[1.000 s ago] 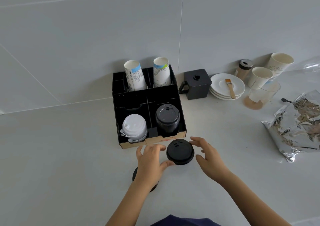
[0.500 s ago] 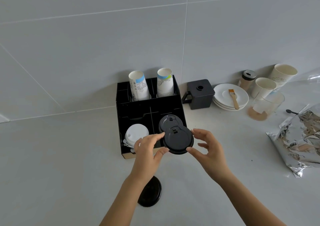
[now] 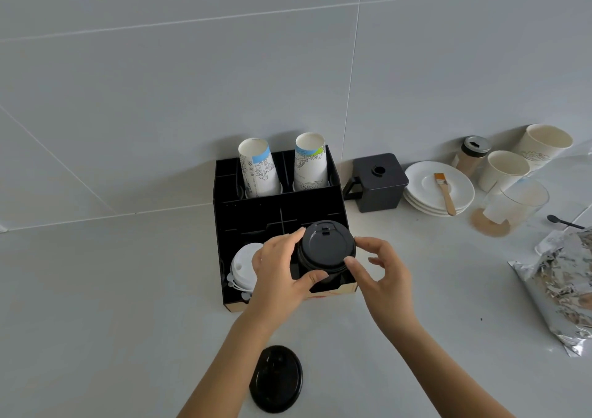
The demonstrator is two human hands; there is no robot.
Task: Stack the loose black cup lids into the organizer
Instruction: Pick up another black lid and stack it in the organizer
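Change since earlier frame: the black lid held between both hands has moved from just in front of the organizer to directly above its front-right compartment, over the stack of black lids there.
Counter: pale grey, backed by a tiled wall of the same tone.
Organizer: black, set against the wall, with 2 compartments at the front and 2 paper cup stacks at the rear.
Foil bag: crumpled, at the right edge of the counter, well apart from the organizer.
Left hand: partly closed, thumb and fingertips on the left rim of the black lid; it overlaps the front-left compartment.
Right hand: partly closed, thumb and index fingertip on the right rim of the same lid; remaining fingers curled and free.
Black box: lidded, with a side handle, just right of the organizer.
Saucers: white stack beside the black box, with 1 brush lying across the top.
Glass: clear, tilted, right of the saucers.
Paper cup stacks: left and right, leaning in the rear slots.
Loose paper cups: 2, near the wall, 1 larger and 1 smaller.
Loose black lid: flat on the counter, between the forearms, well apart from the organizer.
Black lid: level, spout toward the wall; whether it touches the stack below cannot be determined.
White lids: stacked in the front-left compartment, partly hidden by the left hand.
Shaker jar: dark cap, behind the saucers.
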